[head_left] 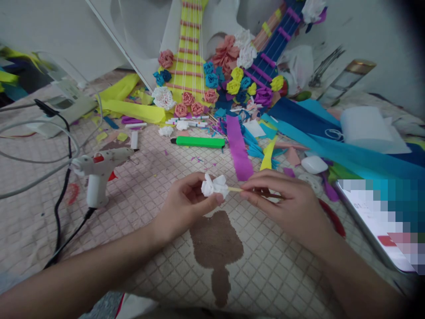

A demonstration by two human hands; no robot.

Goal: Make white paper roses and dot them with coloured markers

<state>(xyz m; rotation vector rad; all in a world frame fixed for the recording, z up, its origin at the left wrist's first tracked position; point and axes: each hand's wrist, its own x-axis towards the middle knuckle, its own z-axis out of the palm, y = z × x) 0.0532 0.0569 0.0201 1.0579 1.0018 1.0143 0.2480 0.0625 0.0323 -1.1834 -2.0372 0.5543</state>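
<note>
A white crumpled paper flower [214, 187] is at the centre, above the quilted table cover. My left hand [189, 199] is closed round it, thumb at its lower right and fingers behind it. A thin pale stick [235, 189] runs out of the flower to the right. My right hand [282, 199] pinches this stick between thumb and fingers. Below the flower, a brown patch [215, 241] shows on the cover.
A glue gun [106, 170] with cables stands at left. A green cutter [199, 141], a purple paper strip [239, 148] and scraps lie ahead. Flower-trimmed guitar shapes [191, 53] are behind. A phone [375, 226] lies at right, near a white mouse-like object [314, 164].
</note>
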